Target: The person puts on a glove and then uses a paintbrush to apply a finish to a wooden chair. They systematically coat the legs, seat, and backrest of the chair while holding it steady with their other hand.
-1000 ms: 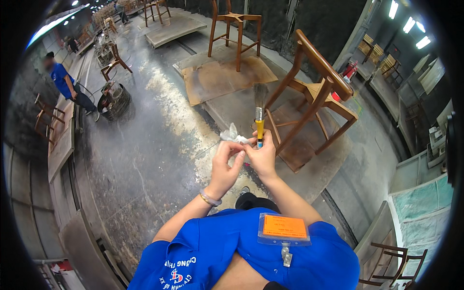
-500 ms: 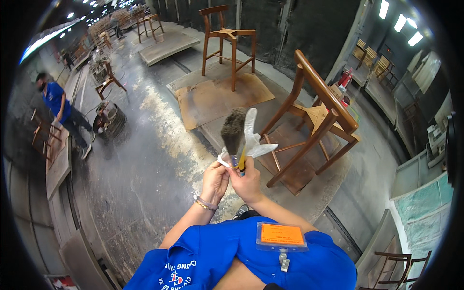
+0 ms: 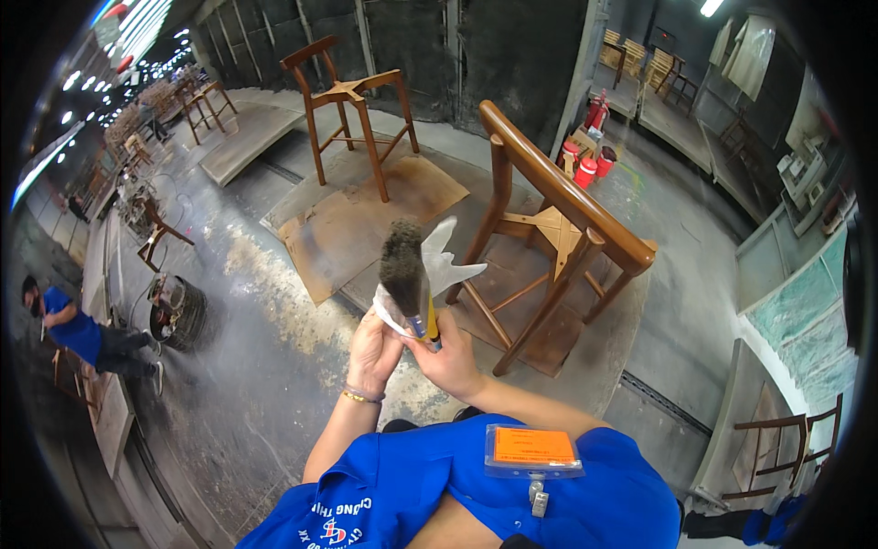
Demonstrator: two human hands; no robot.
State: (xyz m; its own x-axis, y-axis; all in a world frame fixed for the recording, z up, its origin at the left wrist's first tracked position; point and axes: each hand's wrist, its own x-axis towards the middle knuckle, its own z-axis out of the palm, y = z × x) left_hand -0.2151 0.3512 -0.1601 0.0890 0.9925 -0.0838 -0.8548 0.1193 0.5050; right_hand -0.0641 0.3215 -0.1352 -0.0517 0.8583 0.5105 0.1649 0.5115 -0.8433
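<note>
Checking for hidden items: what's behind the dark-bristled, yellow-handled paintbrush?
Parts of a thin white glove show on both sides; the paintbrush covers whatever lies between.

Ceiling lamps (image 3: 712, 7) glare amid dimness, and edges bend.

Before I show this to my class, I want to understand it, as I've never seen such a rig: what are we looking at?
No machine here: a person is bare-handed, pictured from above by a wide fisheye camera worn on the head, so straight edges bend. The left hand holds the edge of a white glove; the right hand grips a brush, bristles up. Ahead, brown sheets lie under a near chair and a far chair. Off to the left is a co-worker in blue.
</note>
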